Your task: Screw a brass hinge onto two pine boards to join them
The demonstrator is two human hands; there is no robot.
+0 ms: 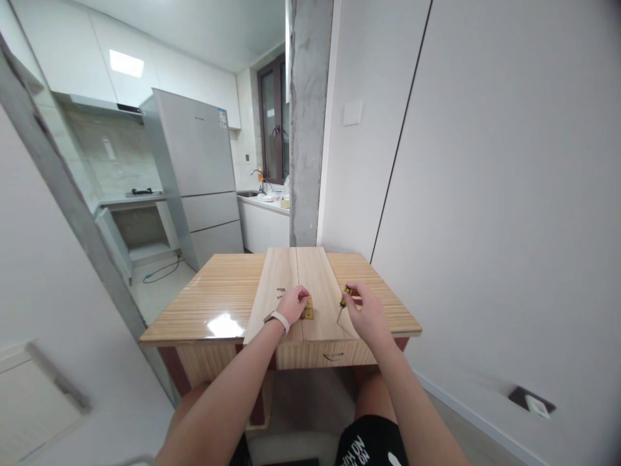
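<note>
Two pale wooden boards (317,272) lie side by side across the desk, with a thin seam between them. My left hand (292,304), a watch on its wrist, is over the seam with its fingers pinched at a small brass-coloured hinge (309,309). Whether the fingers hold anything smaller there cannot be made out. To the right, my right hand (366,310) grips a screwdriver (345,298) by its yellow and black handle, its shaft slanting down toward the right board. Small dark items (281,293) lie on the left board beside my left hand.
The striped wooden desk (208,291) has a drawer (315,356) with a dark handle at its front. My legs are beneath it. A white wall (466,194) stands close on the right. Behind are a grey pillar (308,129), a refrigerator (198,155) and a kitchen counter (264,213).
</note>
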